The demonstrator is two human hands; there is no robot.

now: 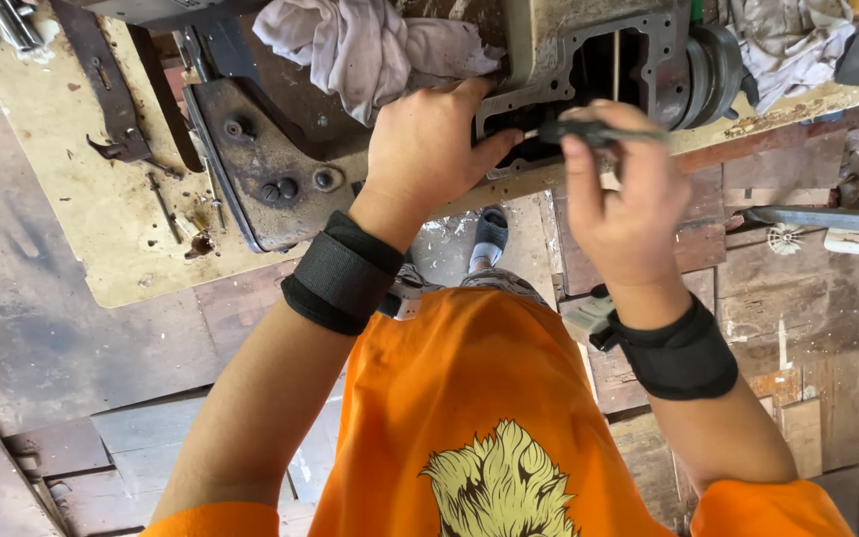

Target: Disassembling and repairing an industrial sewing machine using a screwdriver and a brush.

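Right hand grips a slim black-handled tool; left hand presses flat on the grimy machine.

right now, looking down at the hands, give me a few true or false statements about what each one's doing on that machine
1. The right hand holds a dark-handled tool. True.
2. The left hand is lifting the grey rag off the machine. False: it rests on the sewing machine body at the edge of the open housing, below the rag.
3. Both wrists wear black bands. True.
4. The person's shirt is blue. False: it is orange with a yellow print.
5. The tool's tip points into the open housing. True.
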